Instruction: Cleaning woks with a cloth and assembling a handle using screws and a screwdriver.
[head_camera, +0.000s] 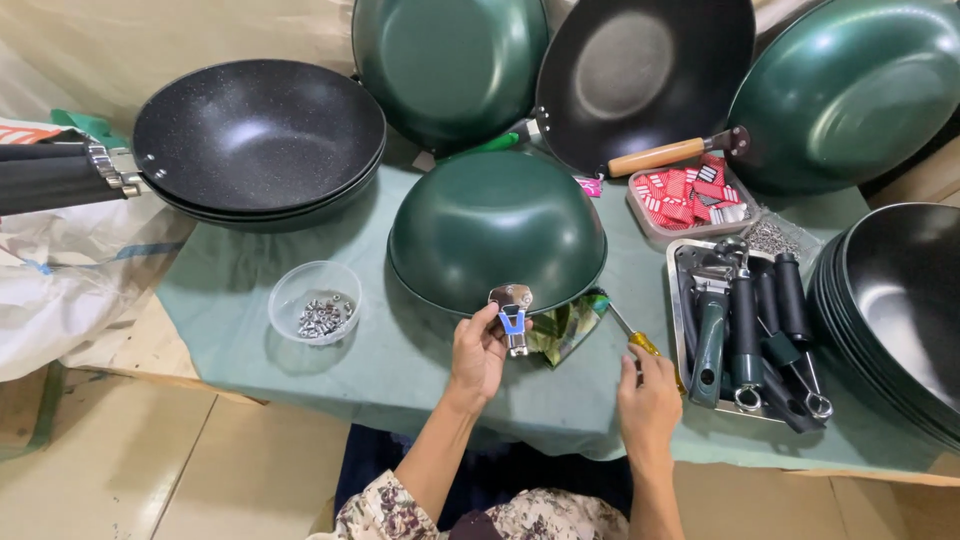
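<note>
A dark green wok (497, 225) lies upside down on the green tablecloth (400, 360) in the middle of the table. My left hand (478, 352) holds a small metal handle bracket (512, 312) with a blue part against the wok's near rim. My right hand (648, 402) rests on the cloth and grips a yellow-handled screwdriver (632, 335) whose shaft points toward the wok's rim. A folded green leaflet (565, 328) lies under the rim between my hands.
A clear bowl of small metal nuts (317, 302) sits to the left. A metal tray of dark handles (745, 335) is on the right, behind it a tray of red packets (690, 198). Black and green woks (258, 135) ring the table, with a stack (905, 300) at the right edge.
</note>
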